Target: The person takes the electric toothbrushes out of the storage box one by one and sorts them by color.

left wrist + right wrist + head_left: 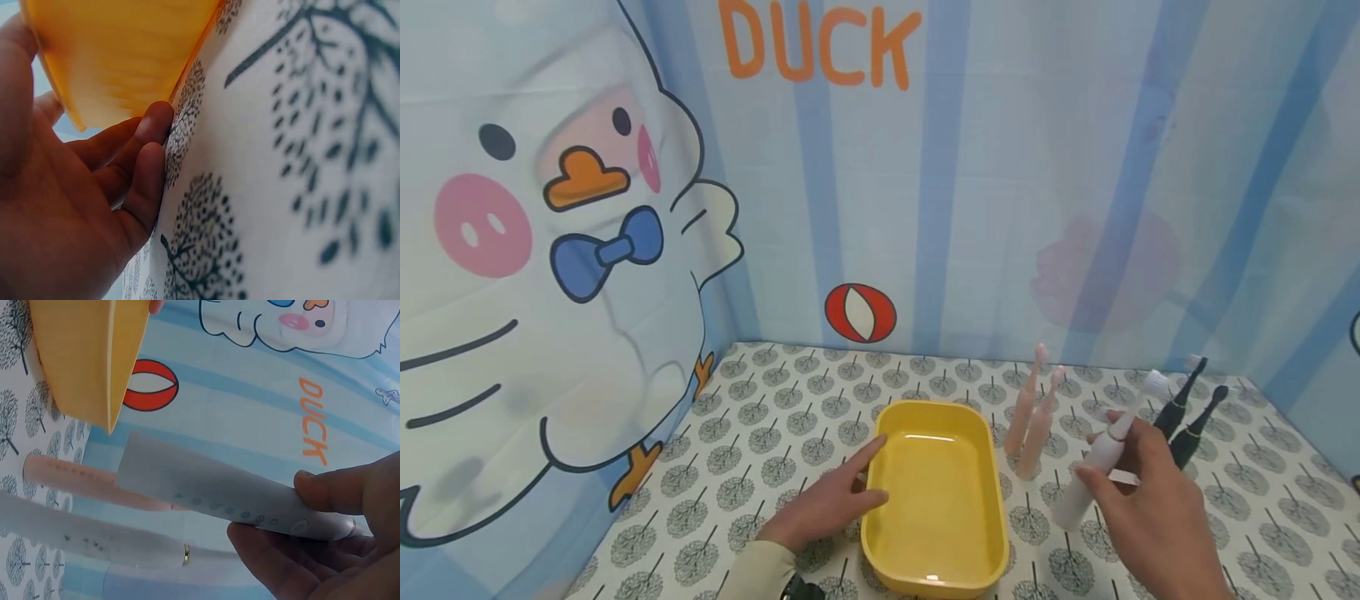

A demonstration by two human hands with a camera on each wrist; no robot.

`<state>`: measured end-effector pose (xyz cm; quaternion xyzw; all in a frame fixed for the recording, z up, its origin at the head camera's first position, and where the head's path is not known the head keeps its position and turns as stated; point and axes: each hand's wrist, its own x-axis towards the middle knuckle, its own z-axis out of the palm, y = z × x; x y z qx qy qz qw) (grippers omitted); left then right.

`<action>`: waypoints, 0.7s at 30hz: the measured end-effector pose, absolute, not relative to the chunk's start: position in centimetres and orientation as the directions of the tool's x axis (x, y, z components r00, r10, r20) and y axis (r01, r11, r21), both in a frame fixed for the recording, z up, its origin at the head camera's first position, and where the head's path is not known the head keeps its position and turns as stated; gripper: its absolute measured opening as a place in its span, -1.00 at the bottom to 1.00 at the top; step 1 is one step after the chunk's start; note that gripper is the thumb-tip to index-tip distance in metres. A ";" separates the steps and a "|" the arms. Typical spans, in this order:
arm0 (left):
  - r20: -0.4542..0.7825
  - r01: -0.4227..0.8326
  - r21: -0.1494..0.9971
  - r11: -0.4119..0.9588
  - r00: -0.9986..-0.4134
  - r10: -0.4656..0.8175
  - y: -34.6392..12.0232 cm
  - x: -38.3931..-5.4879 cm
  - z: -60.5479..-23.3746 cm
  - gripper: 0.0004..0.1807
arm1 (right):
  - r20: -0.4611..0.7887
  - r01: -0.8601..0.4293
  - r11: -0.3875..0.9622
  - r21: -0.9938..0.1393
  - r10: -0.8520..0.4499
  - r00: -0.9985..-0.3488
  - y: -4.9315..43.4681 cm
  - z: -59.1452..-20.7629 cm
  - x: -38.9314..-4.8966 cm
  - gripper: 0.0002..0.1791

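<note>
My right hand point(1157, 500) grips a white electric toothbrush point(1101, 458) around the upper handle, thumb on one side and fingers on the other. Its brush head points up and away, and the base tilts toward the tray. In the right wrist view, a row of small marks runs along the held handle point(206, 487), and a second white toothbrush point(94, 540) with a gold ring stands behind it. At the left side of a yellow tray point(936, 500), my left hand point(831, 504) holds the rim, with its other fingers low against the outer wall point(125, 69).
Two pink electric toothbrushes point(1037, 433) stand upright just right of the tray. Two black ones point(1187, 437) stand beyond my right hand. A tree-patterned cloth point(760, 450) covers the table, and a duck-printed curtain point(880, 192) hangs behind and to the left.
</note>
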<state>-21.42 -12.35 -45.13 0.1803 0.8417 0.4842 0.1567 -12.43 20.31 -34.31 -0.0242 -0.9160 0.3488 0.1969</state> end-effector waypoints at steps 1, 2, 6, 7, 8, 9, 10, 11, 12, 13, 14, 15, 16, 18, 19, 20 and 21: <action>-0.088 0.152 0.873 0.464 -0.886 0.455 -12.4 -21.4 -45.1 -0.22 | 0.347 -0.086 0.759 -0.646 0.190 -0.918 20.5 -34.4 -12.3 -0.24; -0.086 0.153 0.873 0.462 -0.886 0.456 -12.4 -21.4 -45.1 -0.22 | 0.346 -0.075 0.760 -0.646 0.204 -0.916 20.7 -34.5 -12.2 -0.24; -0.082 0.153 0.875 0.459 -0.888 0.453 -12.4 -21.3 -45.2 -0.22 | 0.355 -0.032 0.779 -0.626 0.248 -0.902 21.6 -34.7 -12.0 -0.23; -0.082 0.153 0.876 0.458 -0.888 0.452 -12.4 -21.3 -45.3 -0.22 | 0.353 -0.019 0.783 -0.622 0.258 -0.899 21.8 -34.8 -12.1 -0.23; -0.081 0.153 0.876 0.458 -0.888 0.452 -12.4 -21.3 -45.3 -0.22 | 0.349 -0.002 0.789 -0.614 0.269 -0.898 22.0 -34.9 -12.1 -0.22; -0.080 0.154 0.876 0.458 -0.888 0.452 -12.4 -21.3 -45.3 -0.22 | 0.340 0.016 0.791 -0.611 0.281 -0.898 22.2 -35.1 -12.2 -0.22; -0.082 0.153 0.876 0.457 -0.888 0.453 -12.5 -21.3 -45.3 -0.22 | 0.325 0.039 0.790 -0.612 0.296 -0.898 22.4 -35.2 -12.3 -0.21; -0.082 0.154 0.875 0.458 -0.887 0.454 -12.5 -21.3 -45.3 -0.22 | 0.307 0.063 0.786 -0.614 0.312 -0.899 22.6 -35.4 -12.4 -0.20; -0.084 0.151 0.878 0.454 -0.886 0.457 -12.5 -21.2 -45.3 -0.22 | 0.292 0.083 0.784 -0.616 0.325 -0.899 22.7 -35.6 -12.5 -0.20; -0.086 0.148 0.879 0.452 -0.885 0.457 -12.5 -21.2 -45.3 -0.22 | 0.279 0.102 0.778 -0.620 0.340 -0.898 22.9 -35.8 -12.6 -0.21; -0.087 0.146 0.881 0.450 -0.884 0.459 -12.5 -21.2 -45.2 -0.22 | 0.267 0.117 0.772 -0.625 0.353 -0.897 23.0 -35.9 -12.7 -0.21; -0.088 0.146 0.881 0.449 -0.883 0.460 -12.5 -21.3 -45.2 -0.23 | 0.256 0.129 0.765 -0.631 0.363 -0.896 23.1 -36.1 -12.9 -0.22; -0.089 0.145 0.882 0.448 -0.883 0.460 -12.5 -21.3 -45.2 -0.23 | 0.254 0.135 0.764 -0.631 0.368 -0.895 23.3 -36.3 -13.0 -0.23; -0.089 0.143 0.884 0.445 -0.883 0.461 -12.4 -21.3 -45.2 -0.22 | 0.245 0.144 0.761 -0.633 0.374 -0.894 23.6 -36.7 -13.3 -0.24; -0.087 0.146 0.882 0.449 -0.884 0.459 -12.4 -21.3 -45.1 -0.22 | 0.237 0.154 0.759 -0.632 0.378 -0.895 23.7 -37.0 -13.5 -0.24; -0.087 0.147 0.881 0.449 -0.884 0.459 -12.5 -21.3 -45.1 -0.22 | 0.230 0.161 0.759 -0.630 0.381 -0.895 23.8 -37.2 -13.6 -0.24; -0.087 0.147 0.882 0.448 -0.884 0.460 -12.5 -21.3 -45.1 -0.22 | 0.224 0.168 0.760 -0.628 0.383 -0.896 23.9 -37.4 -13.7 -0.24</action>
